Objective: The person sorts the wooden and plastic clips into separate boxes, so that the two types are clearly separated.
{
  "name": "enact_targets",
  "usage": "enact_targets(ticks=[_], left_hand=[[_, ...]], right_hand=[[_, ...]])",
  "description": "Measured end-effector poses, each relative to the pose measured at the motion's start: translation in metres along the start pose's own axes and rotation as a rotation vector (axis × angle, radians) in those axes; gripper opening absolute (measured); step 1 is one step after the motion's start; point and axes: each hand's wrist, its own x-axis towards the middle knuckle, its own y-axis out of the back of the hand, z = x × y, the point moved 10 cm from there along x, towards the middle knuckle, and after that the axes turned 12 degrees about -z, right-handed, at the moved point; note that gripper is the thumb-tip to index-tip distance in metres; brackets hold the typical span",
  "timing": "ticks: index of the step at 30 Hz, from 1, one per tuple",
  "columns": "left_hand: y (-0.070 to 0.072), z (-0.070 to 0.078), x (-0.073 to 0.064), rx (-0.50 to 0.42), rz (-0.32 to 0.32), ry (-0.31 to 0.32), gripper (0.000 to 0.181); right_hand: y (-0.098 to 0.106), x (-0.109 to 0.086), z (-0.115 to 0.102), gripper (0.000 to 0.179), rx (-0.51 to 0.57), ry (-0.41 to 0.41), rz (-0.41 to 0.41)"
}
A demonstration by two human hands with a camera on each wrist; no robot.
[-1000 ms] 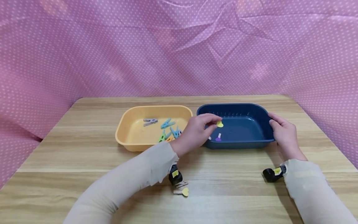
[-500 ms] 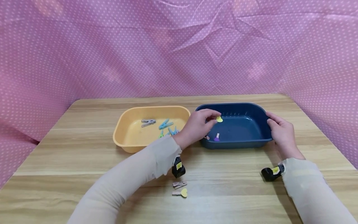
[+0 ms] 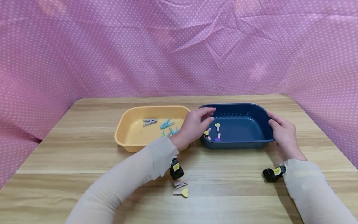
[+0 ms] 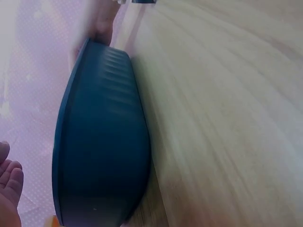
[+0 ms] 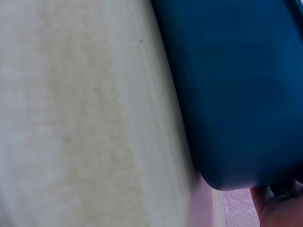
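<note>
My left hand (image 3: 193, 126) is over the left end of the blue basin (image 3: 237, 144), its fingers apart and nothing between them. Below its fingertips lies a small wooden clothespin with a yellow heart (image 3: 217, 127). Near it in the basin are a clothespin with a purple heart (image 3: 218, 138) and a few more small clothespins (image 3: 207, 133), partly hidden by the hand and rim. My right hand (image 3: 286, 137) holds the basin's right rim between thumb and fingers. In the left wrist view, left-hand fingers (image 4: 10, 182) show beside the basin.
A yellow basin (image 3: 123, 137) on the left holds several blue, green and grey clothespins (image 3: 166, 123), some hidden behind my left arm. On the wooden table (image 3: 223, 186) in front lie a clothespin (image 3: 180, 184) and another with a yellow heart (image 3: 184, 193). A pink dotted cloth (image 3: 179, 46) hangs behind.
My left hand has let go of the yellow-heart clothespin, which now lies in the blue basin, and has drawn slightly left with its fingers parted. The right hand stays on the rim.
</note>
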Motion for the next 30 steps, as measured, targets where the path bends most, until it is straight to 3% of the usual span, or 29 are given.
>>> enact_targets(ticks=[12,26,30], left_hand=[[0.004,0.014,-0.021,-0.016,-0.022,-0.101,0.035],[0.003,0.017,-0.037,-0.081,-0.068,-0.125,0.033],[0.007,0.020,-0.042,-0.084,-0.065,-0.147,0.032]], right_hand=[[-0.001,0.000,0.002,0.045,0.019,-0.015,-0.007],[-0.004,0.000,0.004,0.046,0.086,-0.027,-0.031],[-0.004,-0.001,0.002,0.046,0.057,-0.021,-0.028]])
